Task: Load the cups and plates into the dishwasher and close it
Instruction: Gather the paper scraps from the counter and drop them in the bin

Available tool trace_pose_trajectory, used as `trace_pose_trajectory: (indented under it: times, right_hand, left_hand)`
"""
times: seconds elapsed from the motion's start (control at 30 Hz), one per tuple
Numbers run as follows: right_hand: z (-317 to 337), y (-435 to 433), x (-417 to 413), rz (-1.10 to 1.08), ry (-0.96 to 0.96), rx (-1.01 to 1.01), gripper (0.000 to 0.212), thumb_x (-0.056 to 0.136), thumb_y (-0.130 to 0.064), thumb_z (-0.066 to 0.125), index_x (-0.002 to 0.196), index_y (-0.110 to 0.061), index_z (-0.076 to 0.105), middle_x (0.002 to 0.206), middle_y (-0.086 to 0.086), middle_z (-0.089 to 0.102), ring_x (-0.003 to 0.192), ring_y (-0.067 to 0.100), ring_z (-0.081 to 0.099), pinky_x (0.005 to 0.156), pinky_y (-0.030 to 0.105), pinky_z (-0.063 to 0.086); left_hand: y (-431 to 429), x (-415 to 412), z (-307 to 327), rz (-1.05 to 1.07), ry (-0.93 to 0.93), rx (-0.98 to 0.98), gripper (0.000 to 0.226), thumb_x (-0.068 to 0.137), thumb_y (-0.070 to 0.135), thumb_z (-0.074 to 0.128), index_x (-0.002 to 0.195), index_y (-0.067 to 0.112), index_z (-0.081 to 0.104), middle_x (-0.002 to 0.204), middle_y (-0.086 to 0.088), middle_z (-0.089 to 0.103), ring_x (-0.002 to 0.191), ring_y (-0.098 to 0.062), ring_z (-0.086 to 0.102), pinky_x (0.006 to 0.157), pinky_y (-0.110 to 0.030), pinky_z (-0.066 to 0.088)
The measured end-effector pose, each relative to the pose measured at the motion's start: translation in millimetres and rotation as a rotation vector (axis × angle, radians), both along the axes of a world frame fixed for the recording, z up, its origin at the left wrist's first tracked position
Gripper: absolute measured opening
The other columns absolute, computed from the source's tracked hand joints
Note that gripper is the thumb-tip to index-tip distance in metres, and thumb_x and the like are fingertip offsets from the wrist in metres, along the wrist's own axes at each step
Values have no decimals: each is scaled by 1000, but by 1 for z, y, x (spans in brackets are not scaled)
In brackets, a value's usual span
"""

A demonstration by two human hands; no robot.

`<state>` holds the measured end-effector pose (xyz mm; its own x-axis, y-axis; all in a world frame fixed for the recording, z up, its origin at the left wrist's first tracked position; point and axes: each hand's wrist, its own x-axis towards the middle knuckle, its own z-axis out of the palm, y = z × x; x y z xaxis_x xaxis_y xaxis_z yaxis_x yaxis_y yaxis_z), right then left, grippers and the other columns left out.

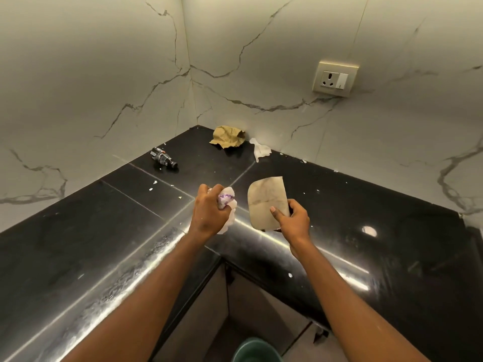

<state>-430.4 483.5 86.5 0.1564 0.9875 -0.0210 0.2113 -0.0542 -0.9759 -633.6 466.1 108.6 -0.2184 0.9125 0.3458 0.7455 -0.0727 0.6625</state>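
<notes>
a black, glossy corner surface (339, 205) carries a small dark bottle (164, 158) lying down, crumpled brown paper (228, 136), a white tissue (259, 149) and white specks.

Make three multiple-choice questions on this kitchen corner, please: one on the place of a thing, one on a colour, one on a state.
1. Where does the crumpled brown paper lie?
A. in the far corner of the countertop
B. on the floor
C. inside a cabinet

2. What colour is the print on the white wad that the left hand grips?
A. red
B. purple
C. green

3. What is the right hand doing?
A. resting flat on the counter
B. hanging with nothing in it
C. pinching a beige paper sheet

Answers:
1 A: the paper sits where the two marble walls meet.
2 B: a purple mark shows on the wad beside the fingers.
3 C: the thumb lies across the front of the sheet and holds it up above the counter.
</notes>
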Motion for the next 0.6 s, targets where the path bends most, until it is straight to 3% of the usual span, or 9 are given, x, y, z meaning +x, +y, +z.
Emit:
trace_pose_trajectory:
  times: [0.27,0.37,0.47,0.53,0.6]
  right_hand:
    - [-18,-76,-6,-36,-8,-5,12,83,-22,73,83,-26,62,89,1,69,86,23,67,69,52,58]
    - [-25,-111,-9,-31,-83,11,8,86,-22,70,86,-25,62,88,0,69,85,21,66,71,43,57]
    - [-35,-150,-10,0,-122,12,5,91,-20,64,95,-17,63,88,-1,67,83,17,63,66,30,50]
    - [-51,-175,-7,18,-151,-20,8,93,-20,60,100,-18,63,92,-1,67,85,14,63,68,30,51]
    - [-71,-197,-3,37,-193,-82,10,95,-23,57,102,-19,62,94,-2,67,86,13,63,68,32,53]
  left_hand:
    - [-64,-3,-13,-1,-192,7,15,80,4,61,93,8,65,92,-7,56,79,-21,55,68,-34,49]
    - [-95,-3,-32,-29,-259,-46,5,79,5,53,78,7,58,76,-7,61,72,-24,58,62,-38,47]
    - [-127,1,-51,-59,-340,-128,8,83,7,50,81,8,58,77,-5,62,71,-19,58,60,-23,45]
    - [-149,7,-66,-74,-358,-160,7,85,6,50,83,6,57,80,-7,62,72,-19,56,58,-17,41]
    - [-166,13,-86,-95,-381,-219,4,86,10,52,83,8,54,82,-8,59,73,-20,55,61,-24,42]
